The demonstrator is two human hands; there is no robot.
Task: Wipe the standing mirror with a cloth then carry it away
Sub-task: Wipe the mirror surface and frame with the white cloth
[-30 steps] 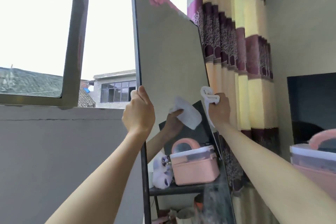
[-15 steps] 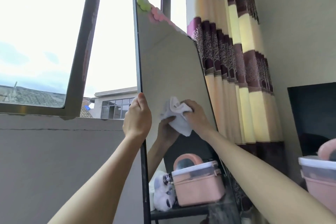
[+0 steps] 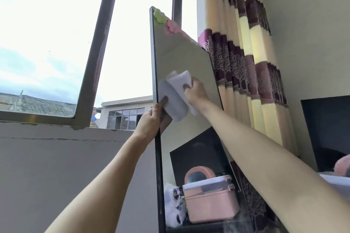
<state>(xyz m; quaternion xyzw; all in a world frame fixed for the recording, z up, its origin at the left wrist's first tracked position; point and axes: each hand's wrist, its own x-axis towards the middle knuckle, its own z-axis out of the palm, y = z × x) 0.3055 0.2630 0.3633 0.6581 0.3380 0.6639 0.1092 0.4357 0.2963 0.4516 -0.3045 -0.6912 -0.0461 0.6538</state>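
White cloth (image 3: 178, 89), one; mirror (image 3: 181, 62), one; two hands: left (image 3: 149, 121), right (image 3: 195, 91).

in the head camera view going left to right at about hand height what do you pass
Dark metal window frame → left hand gripping the black-framed standing mirror → white cloth → right hand → purple-and-cream striped curtain → black screen.

The mirror (image 3: 181, 58) runs off the bottom edge, its foot unseen. The cloth (image 3: 180, 91) is smeared with motion, covering the right hand's (image 3: 196, 91) fingertips.
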